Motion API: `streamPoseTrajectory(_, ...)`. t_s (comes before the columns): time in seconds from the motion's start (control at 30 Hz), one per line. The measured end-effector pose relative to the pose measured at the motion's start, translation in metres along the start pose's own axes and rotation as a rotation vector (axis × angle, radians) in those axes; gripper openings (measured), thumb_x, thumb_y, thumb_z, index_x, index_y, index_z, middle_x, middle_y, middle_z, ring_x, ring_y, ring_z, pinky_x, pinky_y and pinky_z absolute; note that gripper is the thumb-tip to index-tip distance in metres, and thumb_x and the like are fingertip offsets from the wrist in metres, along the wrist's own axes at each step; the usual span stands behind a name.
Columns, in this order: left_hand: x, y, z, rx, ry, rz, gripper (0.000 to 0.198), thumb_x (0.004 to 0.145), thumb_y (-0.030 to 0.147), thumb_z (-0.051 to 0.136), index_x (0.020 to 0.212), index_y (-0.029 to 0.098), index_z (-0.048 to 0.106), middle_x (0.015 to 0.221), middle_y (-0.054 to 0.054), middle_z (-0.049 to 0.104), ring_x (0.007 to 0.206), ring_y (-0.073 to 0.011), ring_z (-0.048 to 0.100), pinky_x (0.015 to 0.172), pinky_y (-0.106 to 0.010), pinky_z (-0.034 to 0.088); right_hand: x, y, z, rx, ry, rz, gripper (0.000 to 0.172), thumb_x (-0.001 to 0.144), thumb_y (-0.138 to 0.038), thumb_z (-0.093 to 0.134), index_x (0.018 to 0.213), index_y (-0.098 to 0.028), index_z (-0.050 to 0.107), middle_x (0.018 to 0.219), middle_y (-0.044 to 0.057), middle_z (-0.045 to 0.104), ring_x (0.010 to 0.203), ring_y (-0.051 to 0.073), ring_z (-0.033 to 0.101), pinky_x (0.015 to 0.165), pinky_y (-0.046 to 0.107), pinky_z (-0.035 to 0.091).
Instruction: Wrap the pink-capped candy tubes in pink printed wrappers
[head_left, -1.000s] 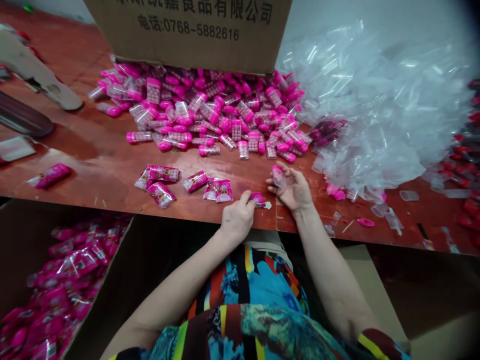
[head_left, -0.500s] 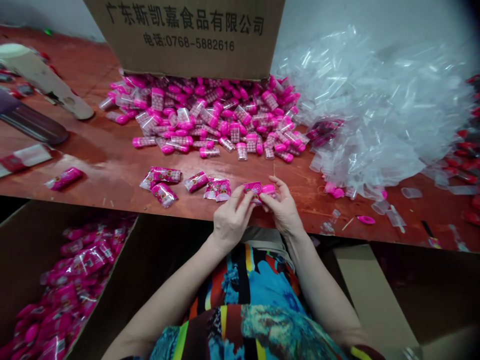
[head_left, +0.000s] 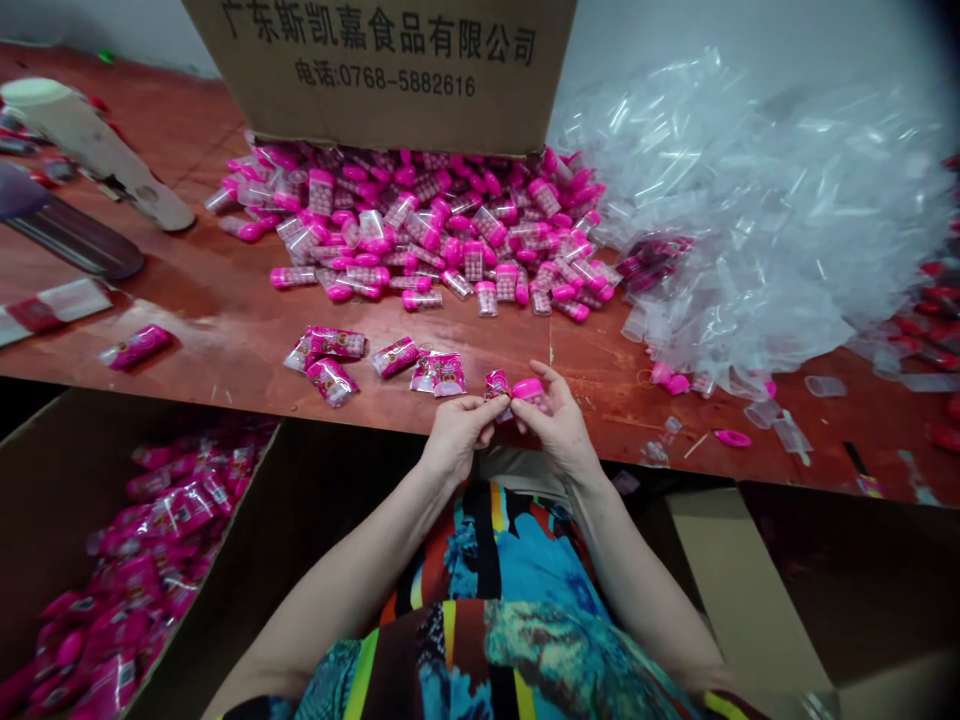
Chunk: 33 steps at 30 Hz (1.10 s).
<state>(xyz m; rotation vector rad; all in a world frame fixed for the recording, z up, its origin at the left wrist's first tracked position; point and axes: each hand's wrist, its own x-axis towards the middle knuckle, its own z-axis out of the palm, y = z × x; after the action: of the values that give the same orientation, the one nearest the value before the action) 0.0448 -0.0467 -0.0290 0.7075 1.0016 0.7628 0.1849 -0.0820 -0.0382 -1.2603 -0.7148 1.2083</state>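
My left hand [head_left: 459,432] pinches a small printed pink wrapper [head_left: 496,383] just over the table's front edge. Close against it, my right hand [head_left: 556,418] grips a small clear candy bottle with a pink cap [head_left: 529,390]. The fingertips of both hands nearly meet, and they partly hide the wrapper and the bottle. Left of my hands lie flat pink wrappers [head_left: 439,373] and several filled pink packets [head_left: 331,382]. Beyond, a big heap of pink-capped candy bottles [head_left: 450,235] covers the middle of the table.
A cardboard box [head_left: 390,80] stands behind the heap. Clear plastic sleeves [head_left: 757,220] pile up at the right, with scraps in front. Below the table at left, an open carton [head_left: 56,470] holds many pink packets. Two bottle-like containers, one white-capped [head_left: 105,150], lean at far left.
My left fingers have drawn together beside the bottle, and less of the wrapper shows between my hands. The bottle's cap is tilted up more. The whole view has shifted slightly.
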Motion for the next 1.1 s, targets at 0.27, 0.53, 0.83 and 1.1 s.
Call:
streamPoseTrajectory(0.27, 0.001, 0.007, 0.000, -0.038, 0.006, -0.041, 0.043, 0.065, 0.047, 0.086, 0.060, 0.016, 0.057, 0.044, 0.007, 0.043, 0.037, -0.0037, 0.032, 0.041, -0.022, 0.011, 0.000, -0.005, -0.006, -0.119, -0.069, -0.024, 0.060, 0.077, -0.033, 0.082, 0.128, -0.023, 0.051, 0.076, -0.008, 0.060, 0.050, 0.008, 0.052, 0.049, 0.023, 0.043)
streamPoseTrajectory(0.53, 0.012, 0.013, -0.004, -0.275, 0.158, -0.052, 0.035, 0.073, 0.031, 0.084, 0.063, 0.016, 0.053, 0.047, 0.007, 0.046, 0.036, -0.0023, 0.033, 0.037, -0.019, 0.014, -0.013, -0.002, -0.007, 0.028, -0.058, 0.026, 0.043, 0.090, -0.046, 0.066, 0.124, -0.023, 0.054, 0.079, -0.003, 0.067, 0.046, 0.008, 0.051, 0.043, 0.021, 0.037)
streamPoseTrajectory(0.83, 0.009, 0.014, 0.010, -0.347, 0.118, -0.210, 0.036, 0.082, 0.031, 0.079, 0.064, 0.016, 0.052, 0.046, 0.006, 0.048, 0.034, -0.0024, 0.034, 0.034, -0.016, 0.019, -0.025, 0.015, 0.013, -0.013, 0.024, -0.084, 0.041, 0.095, -0.050, 0.061, 0.128, -0.028, 0.050, 0.079, -0.004, 0.064, 0.047, 0.008, 0.050, 0.043, 0.021, 0.040)
streamPoseTrajectory(1.1, 0.008, 0.005, 0.009, -0.264, -0.073, -0.251, 0.036, 0.087, 0.035, 0.073, 0.063, 0.014, 0.057, 0.041, 0.003, 0.045, 0.036, -0.0048, 0.037, 0.035, -0.017, 0.018, -0.026, 0.019, 0.011, -0.024, -0.007, -0.009, 0.048, 0.095, -0.051, 0.062, 0.134, -0.029, 0.045, 0.071, -0.006, 0.053, 0.044, 0.007, 0.041, 0.039, 0.020, 0.034)
